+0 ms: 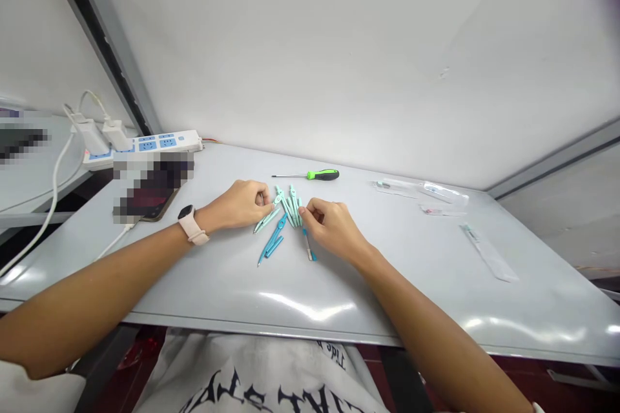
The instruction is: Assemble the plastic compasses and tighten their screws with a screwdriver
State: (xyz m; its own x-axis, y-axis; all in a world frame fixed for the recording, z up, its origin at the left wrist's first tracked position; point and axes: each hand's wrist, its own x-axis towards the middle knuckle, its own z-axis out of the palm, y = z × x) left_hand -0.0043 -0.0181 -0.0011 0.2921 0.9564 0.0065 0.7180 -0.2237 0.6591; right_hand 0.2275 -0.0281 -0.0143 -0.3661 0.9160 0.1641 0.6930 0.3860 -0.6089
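Several mint-green drawing compasses lie bunched together on the grey tabletop between my hands. My left hand, with a watch on its wrist, is closed, its fingertips pinching a mint-green compass at the left of the bunch. From the other side my right hand has its thumb and fingers closed at the rightmost mint-green compass. Closer to me lies a blue compass, its legs slightly spread. A short piece with a blue end and a thin metal shaft rests below my right fingers, partly hidden.
Behind the compasses lies a green-and-black screwdriver. Clear plastic sleeves with small items are scattered at the right. A white power strip with chargers and a phone on a cable occupy the left. A white wall bounds the back.
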